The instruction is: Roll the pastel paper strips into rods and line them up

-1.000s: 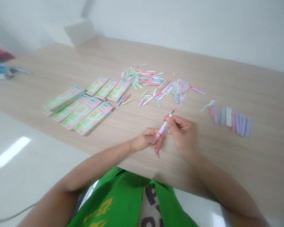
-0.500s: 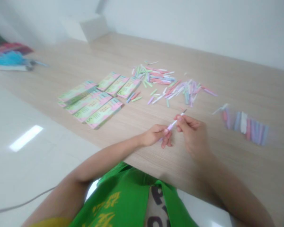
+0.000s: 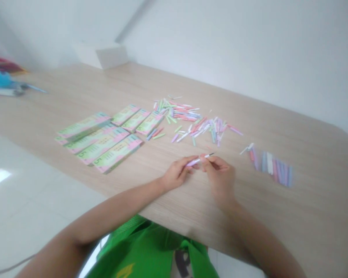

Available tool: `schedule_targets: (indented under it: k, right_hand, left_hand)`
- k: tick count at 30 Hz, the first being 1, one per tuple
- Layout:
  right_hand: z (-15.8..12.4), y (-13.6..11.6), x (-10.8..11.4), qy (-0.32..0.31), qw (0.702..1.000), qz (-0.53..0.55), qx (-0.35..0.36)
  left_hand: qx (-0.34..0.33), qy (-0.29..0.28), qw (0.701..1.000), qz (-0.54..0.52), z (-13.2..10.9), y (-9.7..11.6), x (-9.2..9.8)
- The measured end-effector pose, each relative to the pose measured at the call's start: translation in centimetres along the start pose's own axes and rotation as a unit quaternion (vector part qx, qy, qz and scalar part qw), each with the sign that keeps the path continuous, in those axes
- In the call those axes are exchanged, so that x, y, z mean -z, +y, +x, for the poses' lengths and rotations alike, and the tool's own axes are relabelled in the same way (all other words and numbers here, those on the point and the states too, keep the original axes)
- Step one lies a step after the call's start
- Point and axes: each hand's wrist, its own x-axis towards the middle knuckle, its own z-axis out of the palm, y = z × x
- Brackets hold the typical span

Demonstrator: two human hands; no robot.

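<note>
Both of my hands are raised over the wooden table, close together. A slim lilac pen-like tool with a dark pointed tip lies almost level between them. My left hand grips its lilac end. My right hand pinches it with the fingertips near the tip. Further ahead lie two loose heaps of pastel paper strips. To the right, a row of pastel sticks lies side by side. Several green-and-pink printed packets lie to the left, marked with a 5.
The light wood table runs to a rounded corner at right, with a white wall behind it. A white box stands at the far end. Colourful cloth and blue items lie far left. White floor tiles show left, with a cable at bottom left.
The tool has turned from a slanted position to nearly level between my hands. The view has tilted and shifted, so the table's contents appear smaller and lower in the picture.
</note>
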Motion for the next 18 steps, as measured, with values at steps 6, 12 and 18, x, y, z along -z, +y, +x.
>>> schedule_targets:
  k: [6,12,18]
  right_hand:
    - [-0.6,1.2,-0.9,-0.044,0.999,0.017,-0.006]
    - [-1.3,0.9,-1.1,-0.043,0.999,0.033,0.004]
    - [-1.2,0.1,-1.0,0.015,0.999,-0.027,0.044]
  left_hand:
    - [-0.037,0.024,0.993,0.105,-0.8,0.1,-0.2]
    - [-0.020,0.076,0.986,0.146,-0.8,0.0,-1.0]
    - [0.013,0.057,0.996,0.067,-0.5,-0.1,-0.5]
